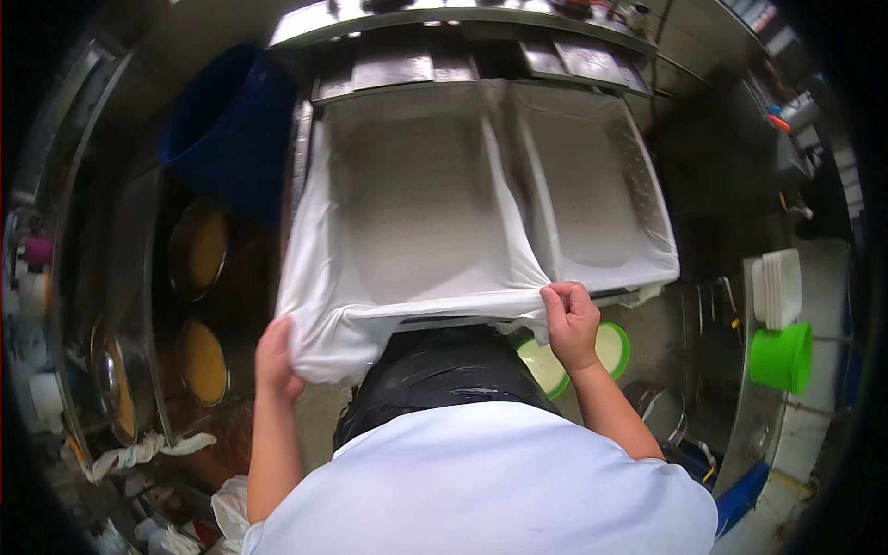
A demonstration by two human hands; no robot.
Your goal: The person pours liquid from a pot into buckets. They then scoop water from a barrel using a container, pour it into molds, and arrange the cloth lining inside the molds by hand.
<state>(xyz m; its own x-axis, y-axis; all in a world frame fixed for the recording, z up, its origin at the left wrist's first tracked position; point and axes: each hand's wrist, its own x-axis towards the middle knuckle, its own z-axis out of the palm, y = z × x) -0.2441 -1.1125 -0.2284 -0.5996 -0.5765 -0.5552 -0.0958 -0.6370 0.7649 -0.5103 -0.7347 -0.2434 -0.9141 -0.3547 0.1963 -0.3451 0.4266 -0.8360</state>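
A white cloth (416,185) lines a large rectangular tray or mould in front of me, its near edge draped over the rim. My left hand (276,356) is closed on the cloth at the near left corner, where it hangs in folds. My right hand (571,314) pinches the cloth at the near edge, by the gap between the two lined trays. A second tray, also lined with white cloth (592,185), lies directly to the right. Both linings sag inward and look hollow.
A blue barrel (227,129) stands at the back left, with round pans (203,361) of yellowish content below it. Green-rimmed containers (610,349) sit on the floor beyond my right forearm. A green bucket (780,358) and white tubs (777,289) are at the right.
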